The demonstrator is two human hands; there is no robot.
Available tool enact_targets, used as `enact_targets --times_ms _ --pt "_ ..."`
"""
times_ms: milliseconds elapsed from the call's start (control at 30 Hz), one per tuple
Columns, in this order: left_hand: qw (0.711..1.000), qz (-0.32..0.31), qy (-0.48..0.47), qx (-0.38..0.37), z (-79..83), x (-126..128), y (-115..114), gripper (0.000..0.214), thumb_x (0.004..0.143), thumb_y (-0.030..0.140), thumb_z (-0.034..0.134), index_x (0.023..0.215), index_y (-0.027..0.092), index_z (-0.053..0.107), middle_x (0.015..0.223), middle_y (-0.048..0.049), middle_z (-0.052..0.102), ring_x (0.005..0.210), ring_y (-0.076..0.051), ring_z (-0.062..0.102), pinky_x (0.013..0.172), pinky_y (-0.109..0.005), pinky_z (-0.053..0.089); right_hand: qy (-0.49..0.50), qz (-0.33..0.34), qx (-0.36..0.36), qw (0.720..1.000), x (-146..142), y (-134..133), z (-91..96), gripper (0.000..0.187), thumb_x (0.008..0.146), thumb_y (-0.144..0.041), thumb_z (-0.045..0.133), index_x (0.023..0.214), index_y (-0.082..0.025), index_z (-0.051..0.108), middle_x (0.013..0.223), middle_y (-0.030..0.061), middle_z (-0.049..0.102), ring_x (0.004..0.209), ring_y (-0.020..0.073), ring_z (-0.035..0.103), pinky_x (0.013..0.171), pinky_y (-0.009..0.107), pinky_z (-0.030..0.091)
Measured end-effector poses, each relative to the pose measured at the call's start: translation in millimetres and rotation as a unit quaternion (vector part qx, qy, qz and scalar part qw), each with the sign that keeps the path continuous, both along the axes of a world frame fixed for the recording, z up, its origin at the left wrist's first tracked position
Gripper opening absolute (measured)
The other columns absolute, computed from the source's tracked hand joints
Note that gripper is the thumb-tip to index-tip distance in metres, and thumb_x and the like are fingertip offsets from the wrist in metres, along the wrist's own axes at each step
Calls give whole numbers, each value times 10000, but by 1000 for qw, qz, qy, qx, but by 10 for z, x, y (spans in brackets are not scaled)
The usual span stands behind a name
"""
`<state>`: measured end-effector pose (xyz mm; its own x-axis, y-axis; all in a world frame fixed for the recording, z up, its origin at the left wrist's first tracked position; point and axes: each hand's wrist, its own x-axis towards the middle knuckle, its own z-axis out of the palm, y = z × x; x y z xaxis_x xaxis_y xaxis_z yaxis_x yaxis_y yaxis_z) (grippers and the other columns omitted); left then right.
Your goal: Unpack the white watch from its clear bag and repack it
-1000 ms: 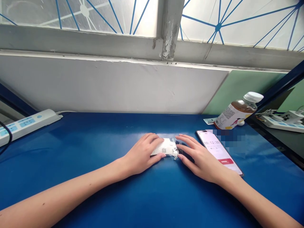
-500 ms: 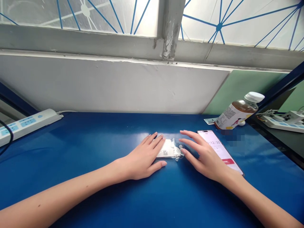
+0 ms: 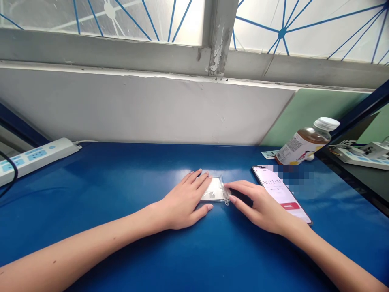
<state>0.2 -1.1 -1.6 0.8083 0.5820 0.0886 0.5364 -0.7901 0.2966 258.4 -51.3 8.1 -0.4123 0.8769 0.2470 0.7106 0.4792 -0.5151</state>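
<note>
A small clear plastic bag (image 3: 226, 194) lies on the blue table, with a flat white card-like item (image 3: 215, 189) inside it. My left hand (image 3: 186, 199) rests flat over the bag's left part, fingers stretched out together and thumb apart; it hides that end. At the bag's right end, the thumb and fingertips of my right hand (image 3: 258, 205) close on the clear edge. A small chain-like piece shows at the bag's lower right corner, too small to make out fully.
Right of the bag lies a phone (image 3: 284, 194) showing a running timer, partly under my right wrist. Behind it stands a drink bottle (image 3: 304, 144) with a white cap, near a small card (image 3: 269, 155). A power strip (image 3: 39, 158) lies at the left edge.
My right hand has moved slightly left and its spread fingers have come together on the bag's right end, which is now bunched up. My left hand stays where it was.
</note>
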Motion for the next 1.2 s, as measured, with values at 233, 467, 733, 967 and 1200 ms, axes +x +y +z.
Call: enact_targets --times_ms 233,467,733,967,1200 --pt "1000 1 -5 3 11 1 -2 675 987 475 459 1534 114 297 1579 -200 328 1483 -389 237 1163 -572 280 -35 26 27 999 -56 -9 -67 398 982 -295 506 1372 -223 530 1320 145 616 1173 276 625 978 443 552" --pt "1000 4 8 0 -16 2 5 688 986 491 456 1532 102 302 1589 -200 308 1489 -385 223 1182 -546 257 -52 42 86 994 -68 -2 -76 386 963 -210 493 1342 -233 559 1316 142 622 1193 294 610 958 472 566" --pt "1000 6 19 -4 28 21 -9 699 984 485 459 1531 81 299 1588 -213 301 1487 -394 221 1179 -549 256 -54 39 69 995 -108 -41 -87 399 975 -185 462 1366 -182 543 1382 149 590 1274 271 561 1037 443 528" --pt "1000 5 27 -3 24 22 -8 690 995 486 436 1540 94 280 1597 -206 281 1491 -391 210 1175 -558 256 -94 58 85 990 -117 -57 -97 471 962 -133 443 1432 -134 484 1429 159 570 1371 287 478 1099 464 481" --pt "999 9 41 1 23 33 -12 692 993 476 436 1544 91 271 1599 -206 277 1489 -401 205 1176 -559 250 -182 65 122 974 -193 -70 -71 482 936 -96 431 1412 -42 480 1439 204 545 1355 333 484 1122 476 455"
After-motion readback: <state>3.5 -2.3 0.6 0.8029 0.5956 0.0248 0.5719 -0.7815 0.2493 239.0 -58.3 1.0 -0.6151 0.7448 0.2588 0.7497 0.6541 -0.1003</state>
